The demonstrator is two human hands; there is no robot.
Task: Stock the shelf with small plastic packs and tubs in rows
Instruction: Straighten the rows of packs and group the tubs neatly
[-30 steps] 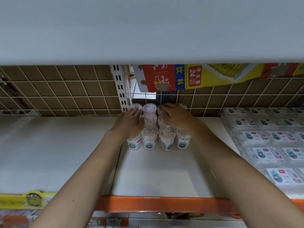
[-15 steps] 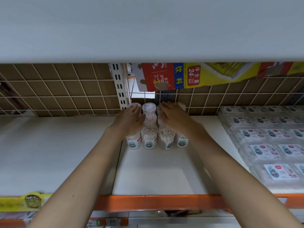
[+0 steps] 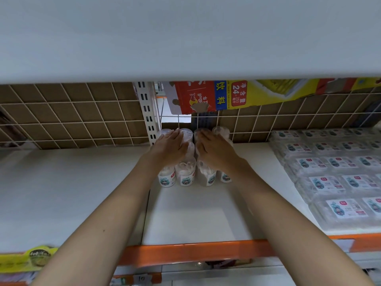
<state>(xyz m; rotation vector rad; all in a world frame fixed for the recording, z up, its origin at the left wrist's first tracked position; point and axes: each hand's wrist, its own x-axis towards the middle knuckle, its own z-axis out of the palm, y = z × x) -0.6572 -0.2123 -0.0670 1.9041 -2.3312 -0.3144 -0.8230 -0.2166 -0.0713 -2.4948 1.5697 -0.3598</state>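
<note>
Several small clear tubs [image 3: 185, 176] with white contents and cartoon labels stand in short rows at the back middle of the white shelf [image 3: 195, 213]. The rearmost tubs [image 3: 221, 132] touch the wire grid. My left hand [image 3: 169, 148] lies flat on top of the left rows, fingers stretched toward the back. My right hand [image 3: 214, 150] lies flat on the right rows in the same way. Neither hand wraps around a tub. The hands hide most of the middle tubs.
Flat clear packs [image 3: 329, 182] with the same labels fill the shelf's right side in rows. A wire grid [image 3: 72, 120] and a slotted upright [image 3: 147, 114] close the back, with a red and yellow carton [image 3: 206, 98] behind. The upper shelf [image 3: 185, 38] hangs low overhead. An orange rail [image 3: 195, 250] edges the front.
Both hands have slid a little farther back over the tubs toward the wire grid. The tubs stand slightly closer to the grid than one second ago.
</note>
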